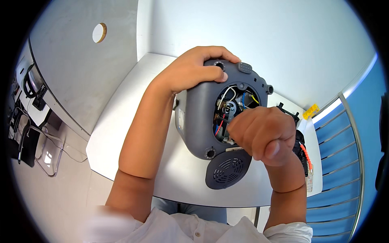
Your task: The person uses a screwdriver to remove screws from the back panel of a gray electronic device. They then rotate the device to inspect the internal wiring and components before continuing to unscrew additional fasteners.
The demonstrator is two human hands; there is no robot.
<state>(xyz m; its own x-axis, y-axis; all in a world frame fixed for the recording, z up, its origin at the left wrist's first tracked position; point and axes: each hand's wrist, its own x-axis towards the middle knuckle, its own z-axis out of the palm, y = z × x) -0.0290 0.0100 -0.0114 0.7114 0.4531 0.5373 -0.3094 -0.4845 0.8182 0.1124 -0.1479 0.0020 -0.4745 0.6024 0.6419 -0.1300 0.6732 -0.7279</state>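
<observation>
A dark grey, rounded appliance housing stands on the white table with a large opening toward me. Inside the opening are white, red, blue and yellow wires around metal parts. My left hand grips the housing's upper left edge, thumb near one round foot. In front of the opening's lower right side, my right hand is closed in a fist. A thin dark shaft shows between the fist and the inside parts; its handle is hidden. Below the housing lies a dark grey slotted vent cover.
The white table meets a white wall at the back. Beyond my right hand are a black tool-like object, an orange-red piece and a yellow item. A metal railing borders the right side; a grey partition rises left.
</observation>
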